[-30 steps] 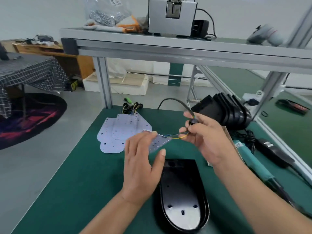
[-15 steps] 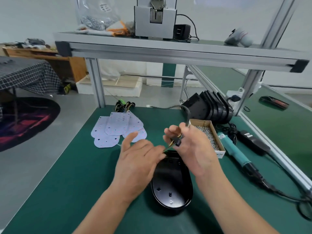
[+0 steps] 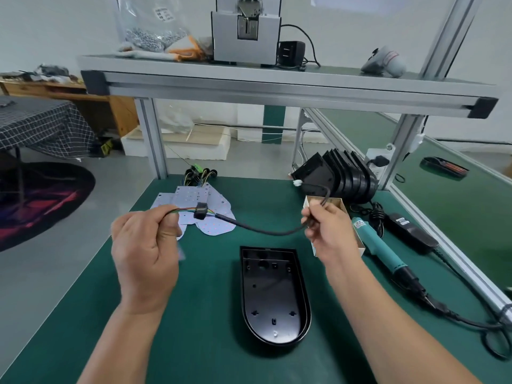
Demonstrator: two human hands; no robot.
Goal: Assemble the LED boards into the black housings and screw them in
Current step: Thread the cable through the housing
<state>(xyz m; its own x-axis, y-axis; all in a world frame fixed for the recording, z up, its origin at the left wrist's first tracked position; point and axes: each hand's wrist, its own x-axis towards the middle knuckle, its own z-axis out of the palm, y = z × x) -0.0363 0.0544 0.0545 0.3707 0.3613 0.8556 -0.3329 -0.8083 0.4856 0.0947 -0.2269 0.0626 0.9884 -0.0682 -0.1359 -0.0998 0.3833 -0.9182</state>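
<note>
Black cable aloft, beyond housing rim.

"What lies on the green table?"

"One black housing lies open side up in the middle. White LED boards sit in a pile at the far left."

"And on the right?"

"More black housings lean together in a row. Near them lie a blue-green screwdriver and a black power box."
</note>
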